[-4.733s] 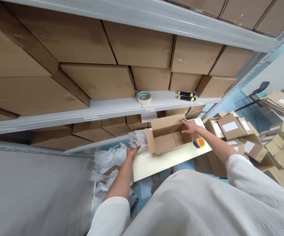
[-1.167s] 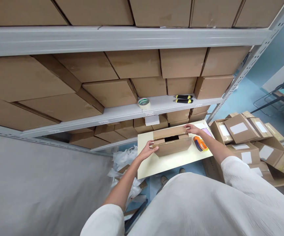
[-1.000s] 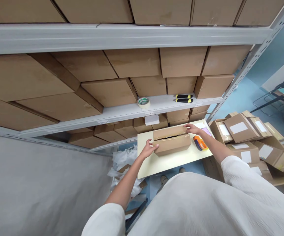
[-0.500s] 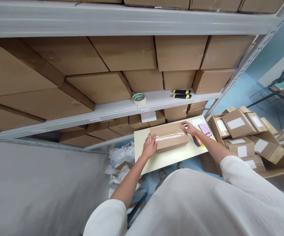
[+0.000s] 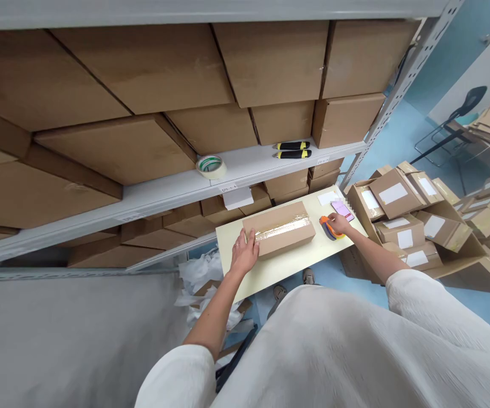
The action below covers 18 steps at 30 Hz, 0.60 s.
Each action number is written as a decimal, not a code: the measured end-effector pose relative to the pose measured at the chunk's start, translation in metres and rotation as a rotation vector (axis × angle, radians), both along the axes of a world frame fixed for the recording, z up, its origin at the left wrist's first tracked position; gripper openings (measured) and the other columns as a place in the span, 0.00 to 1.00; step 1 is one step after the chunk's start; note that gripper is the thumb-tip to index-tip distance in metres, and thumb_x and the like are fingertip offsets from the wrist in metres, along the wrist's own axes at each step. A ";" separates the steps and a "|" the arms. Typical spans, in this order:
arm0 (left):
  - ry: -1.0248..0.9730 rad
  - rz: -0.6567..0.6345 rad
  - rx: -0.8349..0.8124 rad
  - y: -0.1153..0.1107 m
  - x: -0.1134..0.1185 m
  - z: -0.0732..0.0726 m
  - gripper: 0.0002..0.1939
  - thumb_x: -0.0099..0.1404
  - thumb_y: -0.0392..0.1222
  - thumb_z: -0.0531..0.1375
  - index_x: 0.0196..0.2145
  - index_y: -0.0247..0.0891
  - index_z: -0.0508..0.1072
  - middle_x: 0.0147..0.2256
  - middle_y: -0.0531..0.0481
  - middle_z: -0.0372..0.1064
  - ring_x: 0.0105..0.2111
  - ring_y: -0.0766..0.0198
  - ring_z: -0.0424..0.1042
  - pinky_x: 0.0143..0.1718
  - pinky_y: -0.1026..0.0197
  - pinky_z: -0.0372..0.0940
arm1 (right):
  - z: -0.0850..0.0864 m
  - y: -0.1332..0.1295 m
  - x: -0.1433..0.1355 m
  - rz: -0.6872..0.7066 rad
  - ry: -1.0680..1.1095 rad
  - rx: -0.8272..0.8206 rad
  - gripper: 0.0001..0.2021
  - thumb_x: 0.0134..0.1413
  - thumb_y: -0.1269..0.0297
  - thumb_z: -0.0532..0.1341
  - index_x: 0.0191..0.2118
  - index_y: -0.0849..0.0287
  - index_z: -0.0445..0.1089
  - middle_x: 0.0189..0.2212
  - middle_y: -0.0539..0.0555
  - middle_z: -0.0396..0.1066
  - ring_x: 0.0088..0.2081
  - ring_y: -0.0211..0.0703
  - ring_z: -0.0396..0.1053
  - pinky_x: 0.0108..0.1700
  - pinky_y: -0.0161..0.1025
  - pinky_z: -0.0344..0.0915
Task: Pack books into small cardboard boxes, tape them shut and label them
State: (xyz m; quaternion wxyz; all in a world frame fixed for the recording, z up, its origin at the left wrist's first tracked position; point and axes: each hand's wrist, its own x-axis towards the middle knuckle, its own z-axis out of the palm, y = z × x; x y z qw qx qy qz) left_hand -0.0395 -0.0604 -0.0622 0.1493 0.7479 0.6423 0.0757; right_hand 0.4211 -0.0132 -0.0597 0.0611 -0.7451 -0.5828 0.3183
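Note:
A long brown cardboard box [image 5: 282, 241] lies on the pale tabletop [image 5: 245, 286], with a shiny strip of clear tape along its top. My left hand [image 5: 246, 252] rests on the box's left end, fingers spread and lying flat. To the right of the box, my right hand [image 5: 339, 223] has its fingers closed on an orange and dark blue tape dispenser [image 5: 328, 228], which is still at the table surface. A phone [image 5: 343, 210] with a pink screen lies just beyond that hand, beside a white paper label [image 5: 327, 197].
Shelves packed with cardboard boxes [image 5: 278, 62] rise in front. On the shelf edge lie a tape roll [image 5: 211, 166] and two yellow-black utility knives [image 5: 293, 150]. A large carton [image 5: 461, 258] of labelled parcels stands right. White plastic bags [image 5: 204, 269] lie on the floor left.
My right hand has left the box's right end and moved right onto the tape dispenser. My left hand stays on the box. The view has shifted slightly.

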 end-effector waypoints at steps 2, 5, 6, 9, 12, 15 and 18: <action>-0.015 0.001 -0.004 0.000 0.000 -0.002 0.34 0.80 0.52 0.46 0.77 0.35 0.58 0.78 0.27 0.43 0.74 0.34 0.56 0.70 0.32 0.59 | -0.009 -0.017 0.008 -0.018 -0.085 -0.109 0.16 0.67 0.55 0.65 0.52 0.61 0.77 0.50 0.63 0.81 0.51 0.55 0.78 0.48 0.40 0.70; -0.037 0.020 -0.030 0.001 0.000 -0.004 0.35 0.80 0.52 0.46 0.77 0.34 0.58 0.78 0.26 0.42 0.73 0.32 0.57 0.69 0.32 0.60 | -0.023 -0.037 0.009 -0.014 -0.122 -0.166 0.21 0.66 0.50 0.65 0.55 0.60 0.76 0.51 0.63 0.79 0.50 0.54 0.78 0.45 0.39 0.69; -0.045 0.027 -0.040 0.001 0.000 -0.004 0.35 0.80 0.53 0.46 0.77 0.34 0.58 0.78 0.26 0.41 0.73 0.32 0.57 0.69 0.32 0.60 | -0.027 -0.041 0.007 -0.011 -0.130 -0.161 0.22 0.66 0.49 0.65 0.57 0.59 0.74 0.54 0.63 0.78 0.51 0.54 0.77 0.45 0.39 0.69; -0.066 0.034 -0.060 0.002 0.000 -0.004 0.35 0.80 0.53 0.47 0.78 0.35 0.56 0.78 0.27 0.40 0.74 0.33 0.57 0.69 0.33 0.60 | -0.038 -0.047 -0.003 -0.016 -0.175 -0.192 0.27 0.66 0.46 0.65 0.63 0.58 0.71 0.58 0.64 0.74 0.56 0.56 0.74 0.48 0.42 0.69; -0.081 0.042 -0.070 0.001 0.000 -0.004 0.36 0.80 0.53 0.47 0.78 0.35 0.56 0.79 0.28 0.39 0.74 0.35 0.56 0.71 0.34 0.59 | -0.048 -0.049 -0.015 -0.015 -0.256 -0.243 0.29 0.66 0.47 0.65 0.65 0.57 0.69 0.58 0.65 0.73 0.61 0.60 0.69 0.54 0.47 0.68; -0.086 0.056 -0.076 0.000 0.001 -0.005 0.35 0.80 0.54 0.47 0.78 0.36 0.56 0.79 0.28 0.39 0.74 0.35 0.57 0.71 0.33 0.59 | -0.056 -0.051 -0.024 -0.011 -0.331 -0.235 0.30 0.67 0.54 0.64 0.70 0.59 0.65 0.61 0.67 0.70 0.66 0.63 0.63 0.60 0.51 0.64; -0.093 0.061 -0.085 0.000 0.001 -0.004 0.36 0.80 0.54 0.47 0.78 0.36 0.56 0.79 0.28 0.39 0.74 0.35 0.57 0.70 0.33 0.60 | -0.062 -0.053 -0.026 -0.019 -0.339 -0.225 0.30 0.68 0.61 0.60 0.72 0.60 0.62 0.63 0.68 0.68 0.67 0.64 0.60 0.61 0.52 0.62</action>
